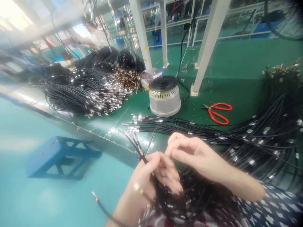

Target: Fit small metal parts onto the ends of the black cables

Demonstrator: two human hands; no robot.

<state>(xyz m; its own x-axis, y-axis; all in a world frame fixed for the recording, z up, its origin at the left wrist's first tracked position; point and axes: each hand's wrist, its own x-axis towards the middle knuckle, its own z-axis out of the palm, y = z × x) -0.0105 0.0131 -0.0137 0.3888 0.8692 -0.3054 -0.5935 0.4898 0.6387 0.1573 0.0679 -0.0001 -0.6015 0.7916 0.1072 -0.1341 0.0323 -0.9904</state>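
The cables [142, 154], gripped above the lap under the left hand's [151, 171] thumb, could slip or cross, I judge, because the grip looks light and their tips splay, while their lower lengths might snag in the pile [201, 195] on the lap. Their long axis slants from the lap up and leftward, tips pointing away from the person, toward the worktop [227, 90]. Just beside the left fingers, the right hand [191, 149] has thumb and forefinger close together, though I cannot tell whether they pinch anything; beyond lies a row [177, 126] of similar cables.
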